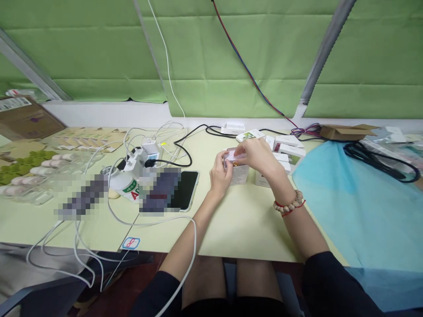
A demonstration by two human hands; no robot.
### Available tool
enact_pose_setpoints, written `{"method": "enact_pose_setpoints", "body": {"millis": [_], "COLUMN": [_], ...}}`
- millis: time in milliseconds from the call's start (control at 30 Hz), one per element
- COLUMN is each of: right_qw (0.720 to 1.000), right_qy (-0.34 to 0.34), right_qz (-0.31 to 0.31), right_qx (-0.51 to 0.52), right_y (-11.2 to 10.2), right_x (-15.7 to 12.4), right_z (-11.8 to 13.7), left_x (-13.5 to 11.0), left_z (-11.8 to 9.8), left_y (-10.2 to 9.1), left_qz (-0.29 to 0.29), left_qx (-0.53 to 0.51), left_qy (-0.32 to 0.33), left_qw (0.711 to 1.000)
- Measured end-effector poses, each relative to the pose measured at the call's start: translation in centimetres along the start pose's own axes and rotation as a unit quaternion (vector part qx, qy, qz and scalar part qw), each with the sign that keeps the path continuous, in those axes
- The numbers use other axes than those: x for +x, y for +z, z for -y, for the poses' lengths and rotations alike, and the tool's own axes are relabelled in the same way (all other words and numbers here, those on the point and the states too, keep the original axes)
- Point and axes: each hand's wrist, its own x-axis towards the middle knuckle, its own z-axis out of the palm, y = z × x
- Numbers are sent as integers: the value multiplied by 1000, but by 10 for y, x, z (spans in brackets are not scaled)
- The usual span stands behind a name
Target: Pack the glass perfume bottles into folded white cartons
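Note:
My left hand (220,172) and my right hand (258,155) meet over a small white box (238,174) standing on the pale green table (238,224). Both hands have their fingers pinched round a small clear pinkish item (233,155) held at the top of that box. My right wrist wears a beaded bracelet (288,205). Several more small white boxes (288,149) lie just behind and to the right of my hands.
A black phone (186,189) lies left of my hands, beside a white jar (127,185) and a charger block (149,150) with tangled white cables. Trays of green and pale pieces (23,169) sit far left. A blue cloth (357,202) covers the right side.

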Motion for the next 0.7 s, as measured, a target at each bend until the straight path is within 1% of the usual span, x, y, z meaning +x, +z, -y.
{"method": "enact_pose_setpoints", "body": {"millis": [100, 167, 267, 367, 533, 700], "right_qw": [1000, 999, 1000, 1000, 998, 996], "right_qy": [-16, -16, -13, -6, 45, 83], "right_qz": [-24, -27, -9, 7, 29, 32], "right_qx": [-7, 3, 17, 11, -24, -29], "right_y": [1, 2, 0, -4, -10, -14], "right_x": [0, 0, 0, -1, -4, -6], "right_z": [-7, -10, -11, -8, -8, -16], "left_x": [0, 0, -1, -1, 0, 1], "left_z": [-1, -3, -4, -3, 3, 4], "left_y": [-1, -2, -2, -1, 2, 2], "left_qz": [0, 1, 4, 9, 11, 0], "left_qx": [-1, -5, -11, 5, 27, 22], "left_qy": [-5, 1, 17, 25, 20, 43], "left_qw": [1000, 1000, 1000, 1000, 999, 999]}}
